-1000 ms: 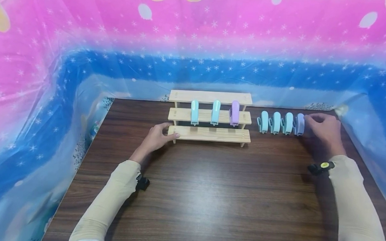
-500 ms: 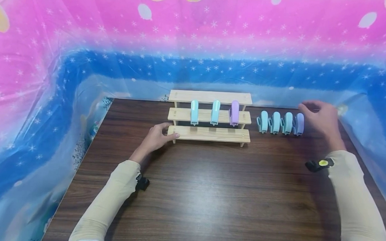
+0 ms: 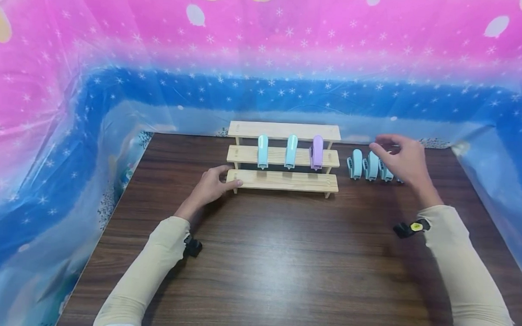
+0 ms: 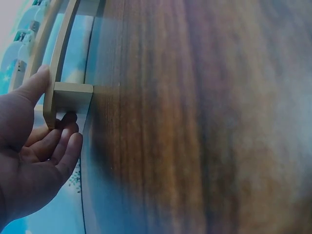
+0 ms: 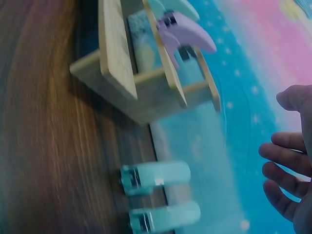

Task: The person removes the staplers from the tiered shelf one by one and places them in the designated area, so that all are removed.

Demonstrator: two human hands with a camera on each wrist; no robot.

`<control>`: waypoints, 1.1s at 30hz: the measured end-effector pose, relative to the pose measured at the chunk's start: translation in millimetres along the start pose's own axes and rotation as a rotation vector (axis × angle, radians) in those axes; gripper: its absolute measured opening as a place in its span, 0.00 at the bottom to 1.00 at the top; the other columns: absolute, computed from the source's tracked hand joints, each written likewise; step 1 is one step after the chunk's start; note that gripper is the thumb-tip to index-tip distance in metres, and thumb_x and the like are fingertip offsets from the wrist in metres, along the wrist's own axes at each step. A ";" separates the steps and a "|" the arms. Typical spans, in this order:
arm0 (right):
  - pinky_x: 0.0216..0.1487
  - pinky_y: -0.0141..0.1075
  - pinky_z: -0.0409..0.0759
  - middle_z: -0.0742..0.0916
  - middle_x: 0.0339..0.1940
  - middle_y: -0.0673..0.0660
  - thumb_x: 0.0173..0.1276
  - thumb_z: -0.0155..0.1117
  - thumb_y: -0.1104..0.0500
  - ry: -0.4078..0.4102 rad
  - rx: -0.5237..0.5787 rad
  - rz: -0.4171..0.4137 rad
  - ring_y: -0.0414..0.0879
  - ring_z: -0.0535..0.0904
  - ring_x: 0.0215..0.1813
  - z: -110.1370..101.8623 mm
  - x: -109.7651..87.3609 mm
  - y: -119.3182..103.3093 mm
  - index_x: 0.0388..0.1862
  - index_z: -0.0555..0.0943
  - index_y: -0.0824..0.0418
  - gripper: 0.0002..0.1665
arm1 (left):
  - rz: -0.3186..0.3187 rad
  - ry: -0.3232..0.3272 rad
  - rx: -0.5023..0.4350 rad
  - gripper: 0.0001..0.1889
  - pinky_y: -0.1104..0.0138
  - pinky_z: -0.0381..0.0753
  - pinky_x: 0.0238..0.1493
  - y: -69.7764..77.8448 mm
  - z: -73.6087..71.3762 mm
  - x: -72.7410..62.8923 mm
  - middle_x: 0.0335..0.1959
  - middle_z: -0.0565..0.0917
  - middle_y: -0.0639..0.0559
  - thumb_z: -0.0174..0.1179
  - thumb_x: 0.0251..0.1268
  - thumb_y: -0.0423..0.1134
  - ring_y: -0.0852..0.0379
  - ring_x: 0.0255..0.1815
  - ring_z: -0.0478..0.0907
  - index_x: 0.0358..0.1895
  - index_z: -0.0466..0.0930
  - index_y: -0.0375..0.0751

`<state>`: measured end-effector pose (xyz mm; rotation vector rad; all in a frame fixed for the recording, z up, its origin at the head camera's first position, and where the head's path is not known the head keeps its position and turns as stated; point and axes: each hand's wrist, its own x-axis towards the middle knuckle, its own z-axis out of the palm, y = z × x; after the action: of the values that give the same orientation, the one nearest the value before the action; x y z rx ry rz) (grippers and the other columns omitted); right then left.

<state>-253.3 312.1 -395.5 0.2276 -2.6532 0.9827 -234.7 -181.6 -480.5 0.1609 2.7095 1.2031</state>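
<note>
A three-tier wooden rack [image 3: 282, 181] stands at the back of the table. My left hand [image 3: 210, 186] grips the left end of its lowest board, thumb on top and fingers underneath, as the left wrist view shows too. The middle tier bears two light-blue staplers [image 3: 263, 151] and a purple stapler [image 3: 316, 152]. To the right of the rack stands a row of staplers, with a mint stapler [image 3: 355, 164] nearest it. My right hand [image 3: 408, 161] hovers over the row's right part, holding nothing, fingers apart. It mostly hides the bluish-purple stapler at the row's end.
The dark wood-grain table [image 3: 283, 259] reaches back to a pink and blue patterned cloth [image 3: 264, 62] hung behind and at the sides. The rack's top board [image 3: 283, 130] is close to that cloth.
My right hand has left the bluish-purple stapler at the row's right end, lifted, and moved left over the row. The left hand and the rack have kept their place.
</note>
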 end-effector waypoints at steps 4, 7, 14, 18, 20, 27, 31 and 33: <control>0.42 0.24 0.72 0.89 0.53 0.60 0.71 0.66 0.38 -0.029 0.014 -0.024 0.52 0.85 0.47 11.9 -1.7 -13.2 0.59 0.86 0.58 0.30 | -0.005 -0.004 0.000 0.41 0.52 0.80 0.52 1.7 -0.3 0.3 0.60 0.82 0.37 0.67 0.68 0.57 0.46 0.51 0.81 0.75 0.67 0.35; 0.40 0.27 0.75 0.89 0.55 0.60 0.70 0.66 0.37 -0.050 0.008 -0.041 0.54 0.86 0.45 20.1 -1.7 -20.4 0.60 0.85 0.57 0.30 | 0.006 -0.002 0.004 0.41 0.54 0.81 0.48 3.2 -0.9 0.6 0.58 0.83 0.37 0.67 0.68 0.58 0.48 0.45 0.82 0.75 0.67 0.34; 0.47 0.48 0.78 0.88 0.55 0.59 0.70 0.65 0.36 -0.122 0.007 -0.061 0.55 0.83 0.48 43.9 -0.3 -32.6 0.60 0.85 0.57 0.32 | 0.015 0.005 0.007 0.41 0.51 0.80 0.53 2.7 -1.9 -0.3 0.61 0.81 0.36 0.67 0.68 0.57 0.45 0.52 0.82 0.74 0.68 0.34; 0.45 0.49 0.80 0.88 0.55 0.59 0.69 0.65 0.33 -0.150 0.010 -0.068 0.55 0.84 0.46 59.7 0.6 -37.9 0.60 0.85 0.58 0.35 | 0.014 -0.001 0.003 0.40 0.49 0.79 0.56 2.8 -3.0 -2.4 0.63 0.80 0.35 0.67 0.68 0.57 0.43 0.58 0.80 0.74 0.67 0.35; 0.44 0.49 0.81 0.88 0.55 0.59 0.68 0.66 0.32 -0.156 0.018 -0.069 0.55 0.85 0.46 66.6 1.2 -41.5 0.59 0.85 0.58 0.36 | 0.015 -0.004 0.002 0.41 0.48 0.79 0.58 3.0 -3.5 -2.7 0.64 0.79 0.35 0.67 0.68 0.57 0.42 0.59 0.80 0.75 0.67 0.35; 0.49 0.53 0.82 0.89 0.54 0.61 0.67 0.66 0.32 -0.157 0.070 -0.010 0.57 0.87 0.48 81.8 5.3 -56.1 0.58 0.86 0.60 0.37 | 0.018 -0.004 0.004 0.41 0.49 0.79 0.57 3.6 -2.2 -2.9 0.62 0.80 0.35 0.66 0.68 0.57 0.42 0.59 0.80 0.75 0.67 0.34; 0.51 0.53 0.82 0.88 0.55 0.62 0.66 0.66 0.30 -0.156 0.065 0.040 0.58 0.87 0.49 88.5 6.7 -61.7 0.57 0.86 0.60 0.38 | 0.012 -0.003 0.001 0.41 0.50 0.80 0.55 3.4 -0.9 -2.5 0.62 0.81 0.35 0.67 0.68 0.57 0.44 0.56 0.81 0.75 0.66 0.34; 0.52 0.53 0.81 0.88 0.56 0.62 0.66 0.66 0.29 -0.164 0.060 0.057 0.59 0.87 0.50 91.5 7.2 -63.5 0.58 0.86 0.60 0.39 | 0.008 -0.001 -0.002 0.41 0.51 0.80 0.54 3.5 -0.4 -2.5 0.61 0.81 0.36 0.67 0.68 0.57 0.44 0.55 0.81 0.75 0.67 0.34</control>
<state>-264.7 204.0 -420.4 0.2581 -2.7942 1.1071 -232.2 -180.0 -477.4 0.1723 2.7096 1.2075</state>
